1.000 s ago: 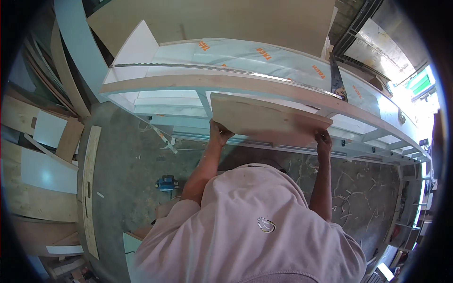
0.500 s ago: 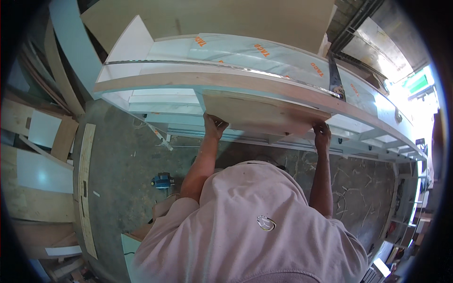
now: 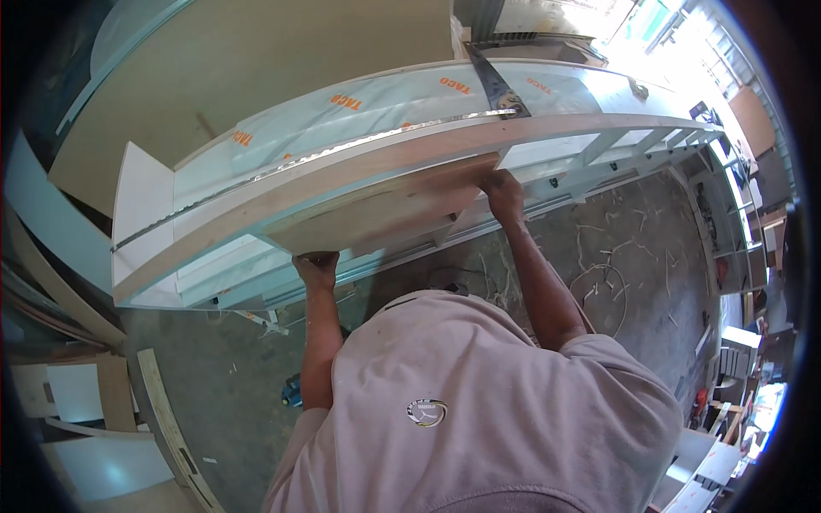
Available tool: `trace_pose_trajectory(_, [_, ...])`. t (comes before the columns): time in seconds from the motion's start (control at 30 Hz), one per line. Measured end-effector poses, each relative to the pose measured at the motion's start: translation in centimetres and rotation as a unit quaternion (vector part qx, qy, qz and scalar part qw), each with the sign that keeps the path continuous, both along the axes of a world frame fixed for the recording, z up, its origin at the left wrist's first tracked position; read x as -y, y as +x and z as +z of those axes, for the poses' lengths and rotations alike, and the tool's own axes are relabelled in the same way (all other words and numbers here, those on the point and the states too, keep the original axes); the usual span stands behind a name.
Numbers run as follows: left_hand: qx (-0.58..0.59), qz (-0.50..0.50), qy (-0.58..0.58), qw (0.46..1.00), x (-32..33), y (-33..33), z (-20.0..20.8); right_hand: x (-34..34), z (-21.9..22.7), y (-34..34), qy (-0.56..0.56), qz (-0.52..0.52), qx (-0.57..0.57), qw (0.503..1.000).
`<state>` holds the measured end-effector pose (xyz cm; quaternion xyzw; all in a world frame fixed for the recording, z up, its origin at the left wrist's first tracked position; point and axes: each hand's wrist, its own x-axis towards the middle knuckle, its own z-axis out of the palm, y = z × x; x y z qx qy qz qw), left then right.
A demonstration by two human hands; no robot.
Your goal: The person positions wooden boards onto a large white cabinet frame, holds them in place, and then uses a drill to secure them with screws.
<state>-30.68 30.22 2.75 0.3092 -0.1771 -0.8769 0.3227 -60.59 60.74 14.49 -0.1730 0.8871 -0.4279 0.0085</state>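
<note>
A tan wooden panel (image 3: 376, 209) stands against the front of a long white cabinet frame (image 3: 214, 224), just under its bare wood top edge. My left hand (image 3: 317, 267) grips the panel's lower left corner, fingers curled behind it. At the panel's right end, my right hand (image 3: 503, 191) is closed on the edge, its fingertips partly hidden. On the cabinet's top lie a long shiny metal straightedge (image 3: 342, 158) and a dark handsaw-like blade (image 3: 494, 81), next to sheeting with orange print (image 3: 299, 115).
A blue power tool (image 3: 292, 392) sits on the concrete floor at my left, partly hidden by my arm. Offcut boards (image 3: 103, 466) and a long wooden strip (image 3: 175, 436) lie farther left. Wire-like scraps (image 3: 611, 274) litter the floor at right. A large brown sheet (image 3: 282, 60) stands behind the cabinet.
My view has turned, so the cabinet now slants up to the right. Both hands keep hold of the panel, which stays at the cabinet's front.
</note>
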Motion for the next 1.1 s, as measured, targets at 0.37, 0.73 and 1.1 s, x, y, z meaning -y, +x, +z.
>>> trace_pose_trajectory(0.37, [-0.006,0.017,0.006,1.0,-0.3,-0.8,0.2,0.0,-0.1,-0.6,-0.049,-0.036,-0.003,0.998])
trace_pose_trajectory(0.73, [-0.033,0.059,-0.039,0.997,0.2,-1.0,-2.7,0.3,-1.8,-1.3,-0.088,0.005,-0.012,0.996])
trace_pose_trajectory(1.1, [0.031,0.154,0.082,0.984,-0.4,-2.7,-1.5,0.4,-1.5,-1.2,-0.174,0.012,0.057,0.983])
